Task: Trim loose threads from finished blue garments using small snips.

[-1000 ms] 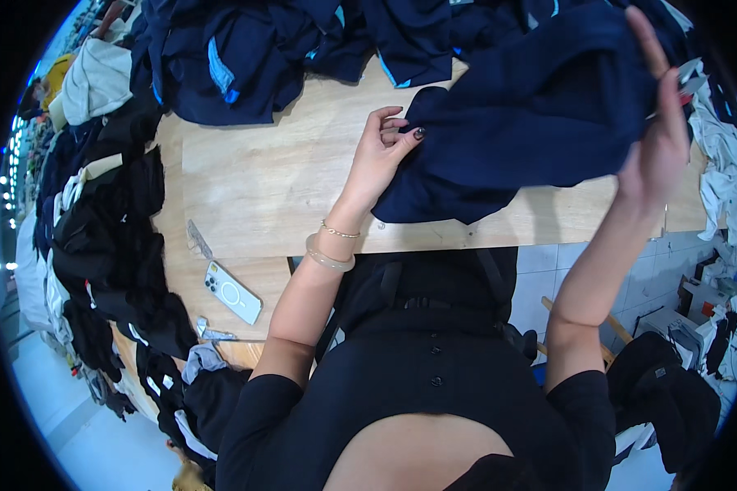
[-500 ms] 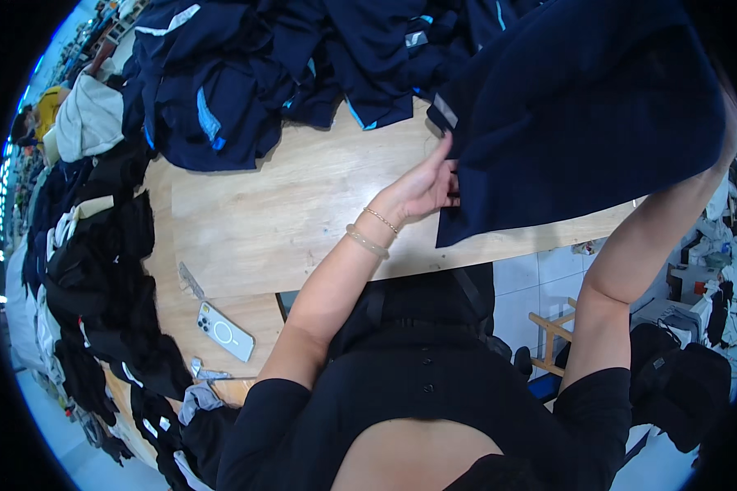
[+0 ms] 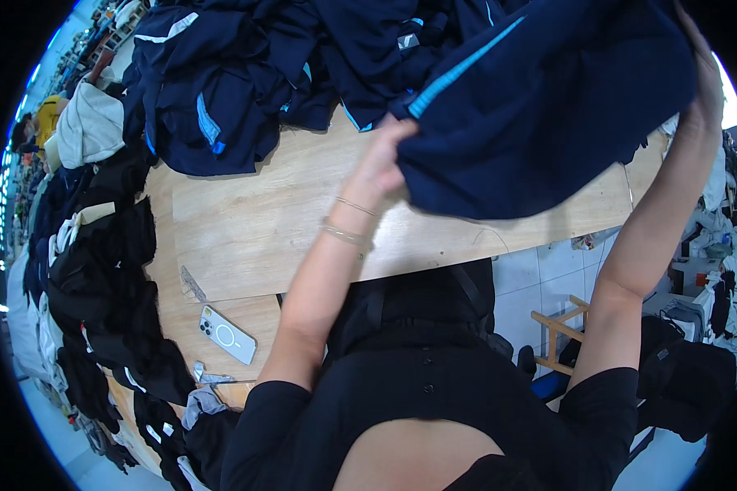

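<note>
A navy garment with a light-blue strip along its upper left edge is held up over the far right of the table. My left hand, slightly blurred, has its fingers closed on the garment's left end. At the far right rim of the view, my right hand is at the raised right end of the cloth; its fingers are mostly hidden, but the fabric hangs from it. Just beyond my left hand lies a heap of similar navy garments with light-blue trims.
The wooden table carries a phone and a metal ruler-like piece on its left. Piles of black clothes line the left side. A wooden stool stands below right, beside dark bags.
My left hand has moved left and closed on the garment's end. The cloth has swung up and left, and its light-blue strip now shows.
</note>
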`<state>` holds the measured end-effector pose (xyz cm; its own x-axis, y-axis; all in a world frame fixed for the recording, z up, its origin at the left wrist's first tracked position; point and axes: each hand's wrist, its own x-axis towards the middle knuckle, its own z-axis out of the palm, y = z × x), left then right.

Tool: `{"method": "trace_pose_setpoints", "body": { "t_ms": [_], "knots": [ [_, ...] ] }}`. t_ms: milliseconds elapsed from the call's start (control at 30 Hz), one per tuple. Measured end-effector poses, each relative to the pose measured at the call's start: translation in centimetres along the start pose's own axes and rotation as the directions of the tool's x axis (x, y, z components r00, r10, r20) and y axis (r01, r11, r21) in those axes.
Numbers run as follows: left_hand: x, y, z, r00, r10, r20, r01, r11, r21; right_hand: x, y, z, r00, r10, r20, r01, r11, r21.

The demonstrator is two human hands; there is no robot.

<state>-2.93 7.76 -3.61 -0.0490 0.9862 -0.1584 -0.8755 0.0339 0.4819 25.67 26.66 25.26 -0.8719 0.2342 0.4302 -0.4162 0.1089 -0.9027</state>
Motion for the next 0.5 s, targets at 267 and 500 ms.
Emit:
{"method": "trace_pose_setpoints", "body": {
  "t_ms": [267, 500],
  "knots": [
    [-18.0, 19.1, 3.7, 0.613, 0.768, 0.186, -0.694, 0.411, 0.59, -5.5, 8.9, 5.1, 0.671, -0.15, -0.726, -0.089, 0.956, -0.279],
    [-19.5, 14.6, -13.7, 0.615, 0.787, -0.035, 0.277, -0.175, 0.945, -10.2, 29.1, 10.3, 0.534, 0.459, -0.71, -0.497, 0.85, 0.176]
  ]
}}
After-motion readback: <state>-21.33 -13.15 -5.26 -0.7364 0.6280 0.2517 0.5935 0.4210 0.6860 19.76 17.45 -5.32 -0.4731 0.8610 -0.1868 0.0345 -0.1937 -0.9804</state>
